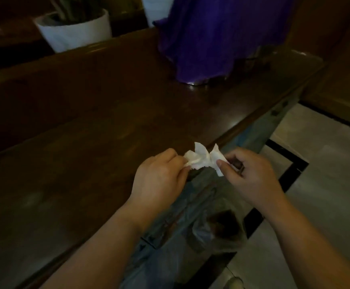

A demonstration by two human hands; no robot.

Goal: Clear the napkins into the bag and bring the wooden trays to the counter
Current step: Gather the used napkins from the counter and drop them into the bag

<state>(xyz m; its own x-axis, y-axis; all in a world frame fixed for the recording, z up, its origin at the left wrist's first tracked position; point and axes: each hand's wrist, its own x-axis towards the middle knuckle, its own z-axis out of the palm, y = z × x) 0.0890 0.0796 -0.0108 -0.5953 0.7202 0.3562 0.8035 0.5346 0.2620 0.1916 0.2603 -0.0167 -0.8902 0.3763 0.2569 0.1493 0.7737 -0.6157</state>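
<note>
Two hands hold one crumpled napkin over the worktop edge.

Nearest, at 6 o'clock, a thin see-through plastic bag [218, 232] hangs low with its mouth open. Just above it, the left hand [159, 176] and the right hand [251, 174] each have a narrow grip pinched shut on one end of the crumpled white paper napkin [201, 158]. Its long side runs from 9 o'clock to 3 o'clock. The napkin is not in the bag yet, I think. No wooden trays show, so that part looks still left. Farther, toward 12 o'clock, the dark brown wooden worktop [86, 113] carries a hanging purple cloth [211, 34] and a round white plant pot [76, 30].
</note>
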